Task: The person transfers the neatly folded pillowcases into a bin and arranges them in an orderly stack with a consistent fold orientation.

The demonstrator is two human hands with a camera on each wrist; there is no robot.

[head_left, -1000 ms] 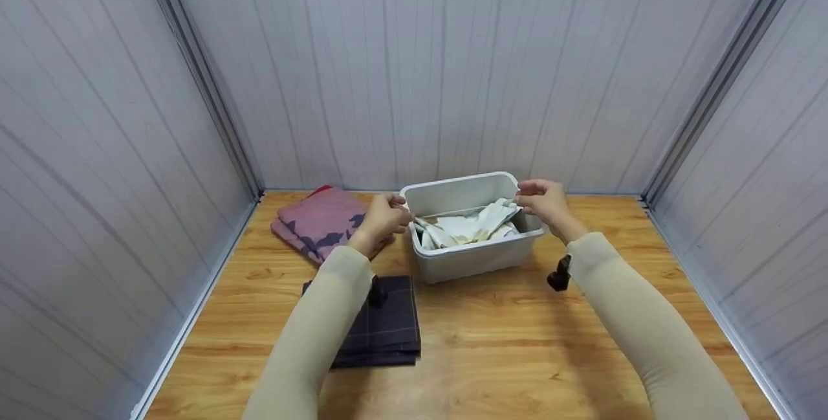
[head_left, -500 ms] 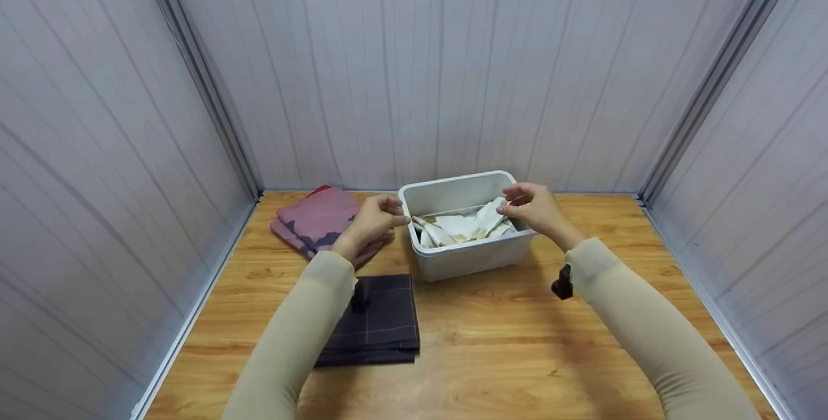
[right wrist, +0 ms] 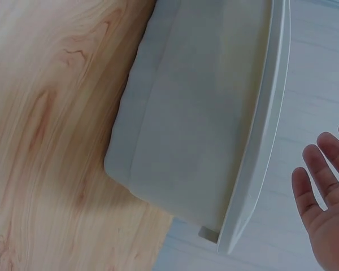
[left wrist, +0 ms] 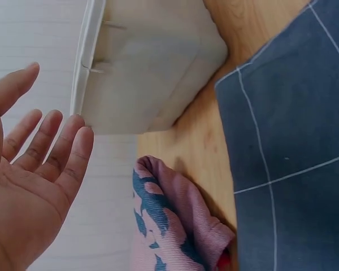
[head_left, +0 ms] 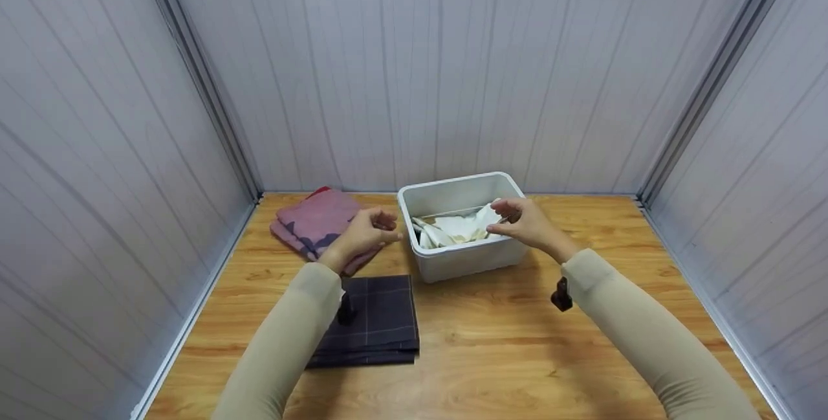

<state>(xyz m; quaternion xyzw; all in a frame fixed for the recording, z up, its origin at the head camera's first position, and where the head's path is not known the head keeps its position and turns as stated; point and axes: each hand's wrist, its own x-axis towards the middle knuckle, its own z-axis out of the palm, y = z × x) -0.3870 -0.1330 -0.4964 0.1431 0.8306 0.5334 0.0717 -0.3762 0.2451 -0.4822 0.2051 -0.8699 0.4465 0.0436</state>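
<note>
A white plastic bin stands near the back wall with a crumpled white patterned cloth inside. My left hand hovers just left of the bin, fingers relaxed and slightly bent, holding nothing. In the left wrist view its palm and spread thumb show bare. Over the bin's right front rim is my right hand, thumb and fingers apart with nothing between them. The right wrist view shows those loose fingers beside the bin's rim.
A folded pink cloth with dark blue shapes lies left of the bin. In front of it is a folded dark checked cloth, partly under the left forearm. Pale panel walls enclose the wooden table at the back and sides.
Both hands have drawn back toward me; the left moved away from the bin's rim and the right came inward over the rim. The cloths have stayed in place.
</note>
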